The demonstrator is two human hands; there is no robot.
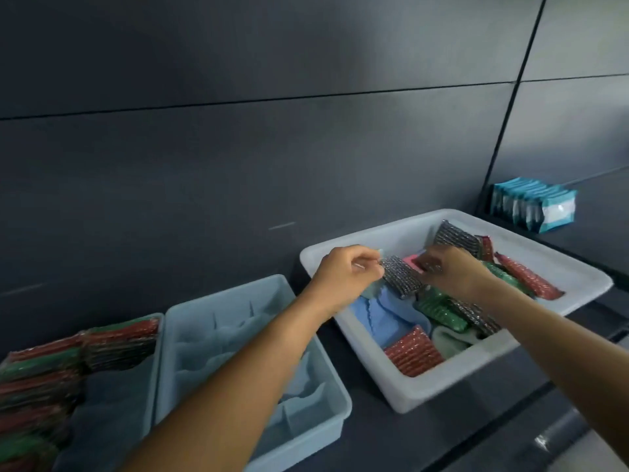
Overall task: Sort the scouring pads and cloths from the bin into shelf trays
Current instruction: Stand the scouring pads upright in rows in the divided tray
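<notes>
Two hands work the bin (425,386): left hand (347,270) pinches a grey pad (401,275), right hand (452,270) grip unclear; next, probably lift it over to the left tray (157,352).

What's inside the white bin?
Inside the bin: red pads, green pads, grey pads, a blue cloth and a pale cloth. The left hand and right hand, plus the top pads, cover whatever lies underneath.

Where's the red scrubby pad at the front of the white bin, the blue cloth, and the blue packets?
red scouring pad (413,350): head view, middle of its sparkly face.
blue cloth (377,316): head view, flat middle part.
blue packets (534,202): head view, top of the row.
</notes>
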